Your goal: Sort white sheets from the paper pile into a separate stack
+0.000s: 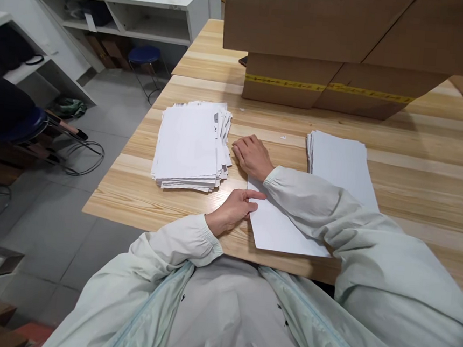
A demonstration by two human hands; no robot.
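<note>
Two hands on one sheet at the near edge of the desk.

The sheet lies flat on the desk, partly under the right sleeve. The left hand touches the left edge of the sheet, its fingers lightly bent and one finger pointing along the paper; it grips nothing. The right hand rests palm down at the far corner of the sheet, fingers curled loosely and holding nothing. Left of the sheet is a thick, uneven stack. Right of the sheet lies a second, flatter pile. Beyond the sheet stand cardboard boxes.
</note>
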